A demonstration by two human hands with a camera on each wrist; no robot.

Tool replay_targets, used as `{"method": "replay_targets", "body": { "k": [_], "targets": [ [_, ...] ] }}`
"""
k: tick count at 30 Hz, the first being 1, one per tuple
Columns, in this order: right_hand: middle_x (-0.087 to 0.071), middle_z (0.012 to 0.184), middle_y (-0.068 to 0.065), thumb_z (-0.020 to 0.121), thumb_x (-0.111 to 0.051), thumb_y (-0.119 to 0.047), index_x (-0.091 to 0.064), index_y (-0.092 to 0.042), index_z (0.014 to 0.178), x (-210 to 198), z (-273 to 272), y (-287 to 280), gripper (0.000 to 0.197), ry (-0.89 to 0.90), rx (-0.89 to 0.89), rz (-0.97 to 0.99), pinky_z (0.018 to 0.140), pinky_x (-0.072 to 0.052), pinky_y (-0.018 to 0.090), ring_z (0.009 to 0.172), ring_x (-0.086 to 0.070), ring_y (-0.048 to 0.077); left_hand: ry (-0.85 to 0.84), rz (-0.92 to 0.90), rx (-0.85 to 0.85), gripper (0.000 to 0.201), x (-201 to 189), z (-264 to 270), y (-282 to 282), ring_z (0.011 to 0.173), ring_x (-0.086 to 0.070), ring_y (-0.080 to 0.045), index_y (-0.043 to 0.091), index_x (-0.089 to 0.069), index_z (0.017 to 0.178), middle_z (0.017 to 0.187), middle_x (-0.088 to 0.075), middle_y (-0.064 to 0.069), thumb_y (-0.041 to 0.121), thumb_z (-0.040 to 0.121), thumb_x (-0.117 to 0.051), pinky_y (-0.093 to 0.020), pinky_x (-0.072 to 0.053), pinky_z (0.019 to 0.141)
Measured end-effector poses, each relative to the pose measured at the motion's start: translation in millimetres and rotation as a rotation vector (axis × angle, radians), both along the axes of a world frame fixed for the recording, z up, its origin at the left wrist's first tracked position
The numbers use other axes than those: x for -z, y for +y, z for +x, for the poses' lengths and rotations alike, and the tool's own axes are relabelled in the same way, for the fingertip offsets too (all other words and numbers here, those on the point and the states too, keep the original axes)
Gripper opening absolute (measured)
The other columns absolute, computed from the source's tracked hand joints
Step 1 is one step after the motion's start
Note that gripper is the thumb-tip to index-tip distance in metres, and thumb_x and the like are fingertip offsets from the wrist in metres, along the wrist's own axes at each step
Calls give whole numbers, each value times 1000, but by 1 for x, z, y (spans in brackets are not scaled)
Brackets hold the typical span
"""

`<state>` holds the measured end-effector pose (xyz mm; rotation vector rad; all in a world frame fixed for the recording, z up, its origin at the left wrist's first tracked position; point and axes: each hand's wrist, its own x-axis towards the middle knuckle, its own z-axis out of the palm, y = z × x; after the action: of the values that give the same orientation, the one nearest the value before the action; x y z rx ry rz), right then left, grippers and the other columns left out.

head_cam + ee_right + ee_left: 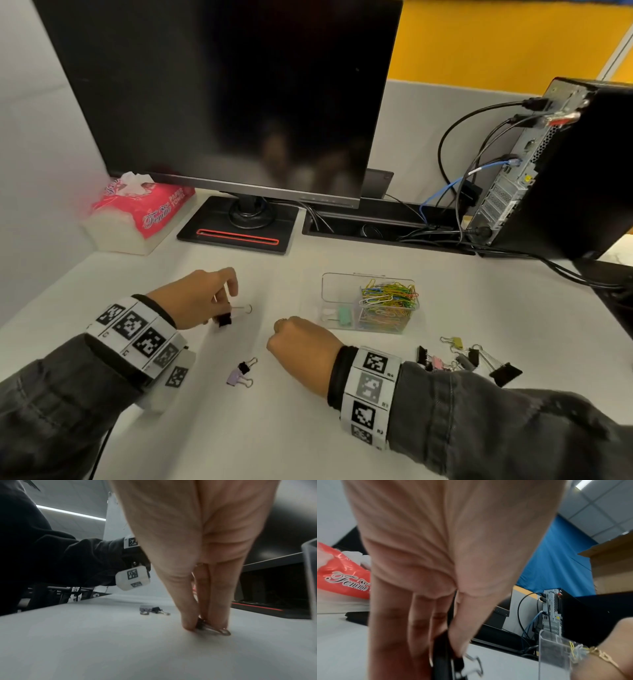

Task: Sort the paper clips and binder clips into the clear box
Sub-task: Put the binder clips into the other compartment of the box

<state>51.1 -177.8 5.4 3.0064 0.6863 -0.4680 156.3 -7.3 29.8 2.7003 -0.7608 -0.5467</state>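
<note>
My left hand (222, 307) pinches a black binder clip (224, 320) by its wire handles, just above the white desk; in the left wrist view the fingers (457, 639) close round that clip (443, 664). My right hand (286, 329) is curled down on the desk, and its thumb and fingers (188, 622) pinch a small dark binder clip (212, 629) lying on the surface. The clear box (329, 284) stands right of both hands. Its right compartment is full of coloured paper clips (388, 299); its left one holds a mint binder clip (344, 316) and a white one.
A purple and a black binder clip (242, 374) lie near the front between my wrists. Several more binder clips (462, 359) are heaped at the right. A monitor (233, 102), a tissue pack (137, 212) and a computer tower (565, 164) with cables line the back.
</note>
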Motion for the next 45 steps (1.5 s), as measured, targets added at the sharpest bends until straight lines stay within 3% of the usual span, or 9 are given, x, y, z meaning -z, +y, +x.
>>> {"method": "replay_targets", "body": {
  "k": [3, 9, 15, 18, 21, 25, 34, 39, 45],
  "targets": [
    [-36, 71, 10, 83, -42, 19, -52, -1, 78, -3, 5, -1, 23, -4, 1, 29, 48, -21, 28, 65, -37, 23, 1, -1, -15, 19, 0, 3, 3, 72, -60, -12, 19, -50, 112, 86, -60, 2, 10, 99, -39, -13, -47, 55],
    [-52, 113, 21, 92, -48, 3, -58, 5, 110, 3, 13, -8, 20, 91, 126, 253, 78, -40, 33, 105, -49, 32, -30, 8, 9, 25, -8, 8, 5, 69, -55, -1, 18, -60, 105, 82, -60, 5, 9, 99, -38, -7, -40, 55],
    [-42, 103, 9, 91, -37, 6, -61, -2, 109, -4, 16, 1, 30, 115, 251, 514, 78, -33, 20, 97, -46, 23, -17, 31, -3, 24, -14, 10, 12, 68, -56, -1, 18, -61, 104, 78, -60, 10, 9, 98, -39, -7, -38, 53],
    [-41, 102, 13, 89, -35, 8, -53, 1, 113, -2, 18, 8, 31, 134, 284, 510, 75, -36, 28, 89, -40, 23, -11, 62, -15, 24, -17, 9, 13, 70, -57, -4, 19, -61, 101, 84, -62, 5, 10, 98, -39, -11, -38, 53],
    [-47, 105, 23, 99, -39, -19, -50, -4, 109, 5, 13, 19, 21, 168, 208, 411, 82, -43, 42, 89, -41, 29, 15, 75, -12, 23, -19, 7, 14, 70, -57, -4, 21, -60, 99, 85, -63, 3, 10, 98, -40, -12, -37, 53],
    [-51, 100, 13, 75, -52, -75, -37, -15, 120, 14, 0, 31, 77, 152, 288, 265, 72, -45, 38, 91, -52, 30, 33, 87, -4, 24, -19, 7, 14, 72, -57, -4, 24, -59, 96, 83, -62, 6, 11, 98, -39, -13, -37, 55],
    [-57, 107, 27, 102, -33, -28, -36, 0, 124, 19, 7, 32, 36, 81, 113, 146, 59, -30, 36, 89, -56, 39, 69, 108, -2, 24, -19, 4, 13, 71, -57, -3, 23, -60, 100, 80, -62, 7, 12, 99, -39, -13, -36, 57],
    [-33, 71, 6, 94, -45, -17, -37, -2, 122, 14, 3, 26, 33, 130, 114, 101, 48, -22, 26, 59, -34, 21, 69, 117, 4, 25, -21, 2, 12, 71, -57, -4, 24, -59, 100, 81, -63, 6, 11, 99, -38, -14, -36, 57],
    [-54, 104, 24, 92, -39, -5, -34, -3, 126, 15, -2, 14, 35, 89, 76, 50, 47, -23, 28, 62, -38, 24, 60, 131, 14, 24, -20, 0, 10, 69, -54, -2, 23, -59, 103, 83, -63, 5, 12, 99, -38, -14, -36, 57]
  ]
}}
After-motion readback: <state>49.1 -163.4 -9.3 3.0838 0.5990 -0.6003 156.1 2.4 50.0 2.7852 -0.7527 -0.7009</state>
